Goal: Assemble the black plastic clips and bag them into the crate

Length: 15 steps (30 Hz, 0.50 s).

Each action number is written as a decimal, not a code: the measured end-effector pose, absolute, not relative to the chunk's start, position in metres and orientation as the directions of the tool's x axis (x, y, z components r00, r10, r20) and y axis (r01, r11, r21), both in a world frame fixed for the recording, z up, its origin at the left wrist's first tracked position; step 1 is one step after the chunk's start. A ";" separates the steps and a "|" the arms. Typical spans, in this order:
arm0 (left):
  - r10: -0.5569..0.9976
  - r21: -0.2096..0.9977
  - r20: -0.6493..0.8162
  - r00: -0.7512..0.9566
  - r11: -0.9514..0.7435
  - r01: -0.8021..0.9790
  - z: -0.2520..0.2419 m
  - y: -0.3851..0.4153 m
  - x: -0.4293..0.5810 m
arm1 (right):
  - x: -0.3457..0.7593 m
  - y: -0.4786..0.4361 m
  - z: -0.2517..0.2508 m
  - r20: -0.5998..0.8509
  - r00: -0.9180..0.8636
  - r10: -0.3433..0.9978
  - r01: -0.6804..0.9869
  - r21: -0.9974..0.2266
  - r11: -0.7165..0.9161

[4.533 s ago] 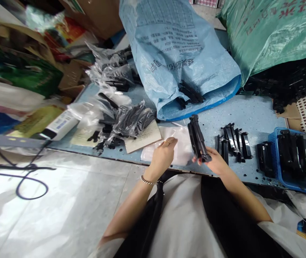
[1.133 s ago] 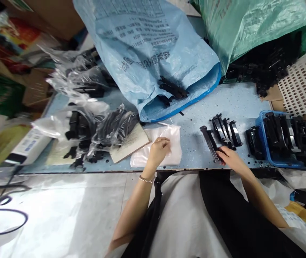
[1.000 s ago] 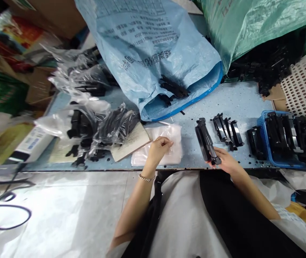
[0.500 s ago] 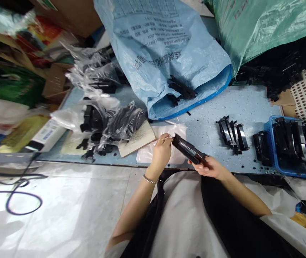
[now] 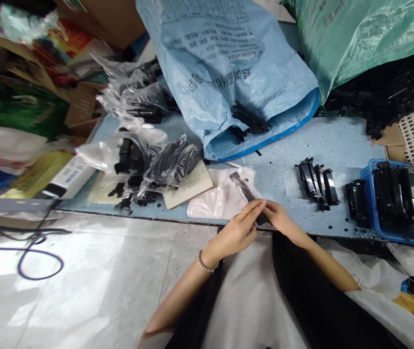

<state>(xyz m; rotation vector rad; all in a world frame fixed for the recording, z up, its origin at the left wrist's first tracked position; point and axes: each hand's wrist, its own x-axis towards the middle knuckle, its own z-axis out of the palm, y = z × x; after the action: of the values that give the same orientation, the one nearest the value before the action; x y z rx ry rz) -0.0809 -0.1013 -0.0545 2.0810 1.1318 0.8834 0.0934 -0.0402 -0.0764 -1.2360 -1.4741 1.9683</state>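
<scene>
A long black plastic part (image 5: 243, 188) slants up and away from my hands, with a hazy film over it that looks like a clear plastic bag. My left hand (image 5: 236, 232), with a ring and a beaded bracelet, is closed at its near end. Close against it, my right hand (image 5: 281, 220) grips the same end, its fingertips partly hidden behind the left fingers. Beneath the part lies a stack of flat clear bags (image 5: 210, 203) at the table's front edge. Several loose black parts (image 5: 317, 184) rest on the speckled blue table (image 5: 279, 169) to the right.
A blue basket (image 5: 372, 194) of black parts stands at the right. A large blue sack (image 5: 221, 68) lies open towards me with black parts at its mouth. Bagged parts (image 5: 170, 162) and a tan board (image 5: 188, 186) are left. A green sack (image 5: 366, 39) sits back right.
My left hand has moved right and nearer me, from the part's far end to its near end beside my right hand. The part now appears covered by clear film.
</scene>
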 end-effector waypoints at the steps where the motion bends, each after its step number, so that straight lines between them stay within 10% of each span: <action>1: 0.873 0.746 0.281 0.398 -0.460 0.482 -0.052 -0.102 -0.081 | 0.094 -0.042 -0.070 -0.382 -0.503 0.775 0.246 -0.923 -0.296; 8: 0.868 0.433 0.392 0.305 -0.466 0.772 0.006 -0.081 -0.163 | 0.115 -0.043 -0.044 -0.384 -0.621 0.683 0.193 -0.920 -0.342; 15: 0.993 0.124 0.089 -0.080 0.069 0.990 0.017 -0.046 -0.321 | 0.149 -0.032 -0.054 -0.338 -0.381 0.860 0.291 -0.927 -0.235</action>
<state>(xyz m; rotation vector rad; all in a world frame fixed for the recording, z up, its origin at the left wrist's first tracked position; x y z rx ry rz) -0.3211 -0.0457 0.0171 2.1177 2.2823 0.2381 0.1490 -0.0323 -0.0544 -1.3816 -1.5679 1.6550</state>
